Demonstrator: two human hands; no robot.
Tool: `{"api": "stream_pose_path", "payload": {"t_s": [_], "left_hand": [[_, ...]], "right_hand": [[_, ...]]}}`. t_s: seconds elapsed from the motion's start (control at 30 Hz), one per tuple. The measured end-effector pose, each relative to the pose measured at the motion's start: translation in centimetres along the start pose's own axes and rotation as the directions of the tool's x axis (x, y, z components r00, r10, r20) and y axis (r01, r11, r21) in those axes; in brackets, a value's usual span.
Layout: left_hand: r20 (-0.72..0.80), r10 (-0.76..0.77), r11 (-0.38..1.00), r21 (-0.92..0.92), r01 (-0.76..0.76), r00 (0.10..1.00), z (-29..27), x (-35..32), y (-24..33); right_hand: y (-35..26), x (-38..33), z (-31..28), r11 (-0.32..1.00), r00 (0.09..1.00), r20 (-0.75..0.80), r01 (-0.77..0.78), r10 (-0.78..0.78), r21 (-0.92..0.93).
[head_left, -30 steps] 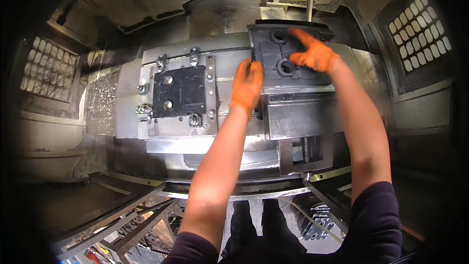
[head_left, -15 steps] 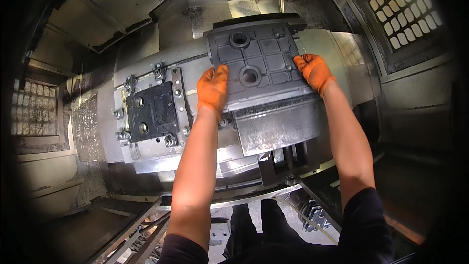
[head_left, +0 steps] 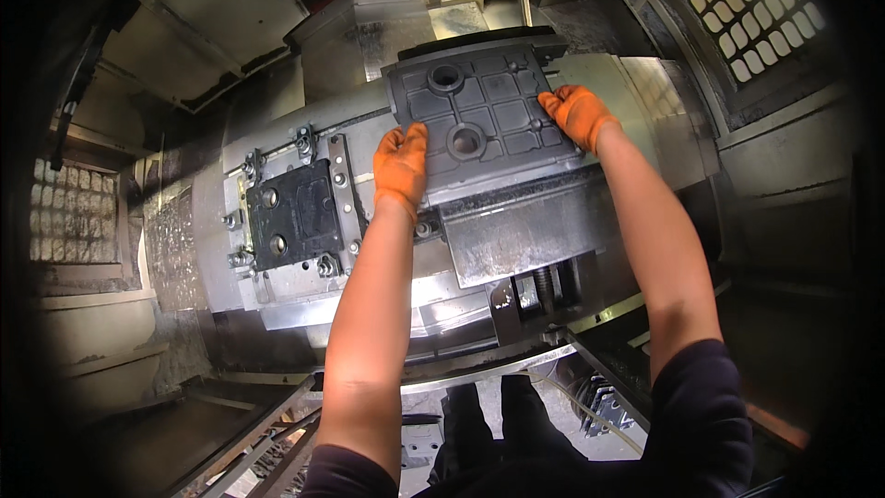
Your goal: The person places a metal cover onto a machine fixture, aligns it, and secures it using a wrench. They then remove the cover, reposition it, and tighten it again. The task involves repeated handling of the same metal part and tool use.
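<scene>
A dark grey ribbed metal plate with two round raised holes lies flat on the machine's vise, between its dark rear jaw and the front jaw. My left hand, in an orange glove, grips the plate's left edge, thumb and fingers at the rim. The right hand, gloved alike, pinches the right edge near its middle. The undersides of both edges, and the fingertips beneath, are hidden. To the left, a black plate with two holes sits in a fixture.
Several bolted clamps and a steel strip surround the black plate. A barred window is in the machine wall at far right. The machine's front rail crosses below my arms. More dark plates lie low at right.
The ribbed plate has shifted slightly left on the vise. My right hand has moved left and a little away with its edge. The left hand stays at the left edge; the view has tilted slightly.
</scene>
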State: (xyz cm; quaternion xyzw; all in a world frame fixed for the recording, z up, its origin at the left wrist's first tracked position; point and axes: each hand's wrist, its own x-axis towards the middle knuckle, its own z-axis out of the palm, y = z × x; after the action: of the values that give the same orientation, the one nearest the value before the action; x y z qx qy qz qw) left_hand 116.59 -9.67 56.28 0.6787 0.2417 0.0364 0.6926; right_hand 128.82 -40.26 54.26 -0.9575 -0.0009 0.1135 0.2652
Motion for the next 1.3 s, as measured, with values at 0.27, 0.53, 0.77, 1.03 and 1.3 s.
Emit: {"api": "stream_pose_path", "payload": {"t_s": [0.27,0.53,0.77,1.03,1.3], "left_hand": [[-0.092,0.304,0.941,-0.126,-0.314,0.948,-1.1,2.2,-5.7],[-0.156,0.378,0.923,-0.008,-0.384,0.912,-1.3,3.0,-7.3],[-0.113,0.196,0.972,-0.108,-0.208,0.974,-1.8,4.7,-6.3],[0.282,0.258,0.898,0.283,-0.338,0.924,-4.7,15.4,-2.0],[0.212,0.122,0.947,0.268,-0.178,0.970,-2.1,13.9,0.8]], "right_hand": [[2.5,-8.6,-0.1,0.913,0.965,-0.219,-0.044,0.144,0.406],[5.4,-10.6,1.2,0.732,0.997,-0.060,0.004,0.050,0.681],[4.5,-10.7,0.7,0.638,0.999,0.014,-0.031,0.032,0.770],[3.1,-10.8,0.9,0.868,0.984,-0.111,-0.067,0.139,0.492],[3.4,-10.5,0.3,0.920,0.970,-0.169,-0.099,0.174,0.380]]}}
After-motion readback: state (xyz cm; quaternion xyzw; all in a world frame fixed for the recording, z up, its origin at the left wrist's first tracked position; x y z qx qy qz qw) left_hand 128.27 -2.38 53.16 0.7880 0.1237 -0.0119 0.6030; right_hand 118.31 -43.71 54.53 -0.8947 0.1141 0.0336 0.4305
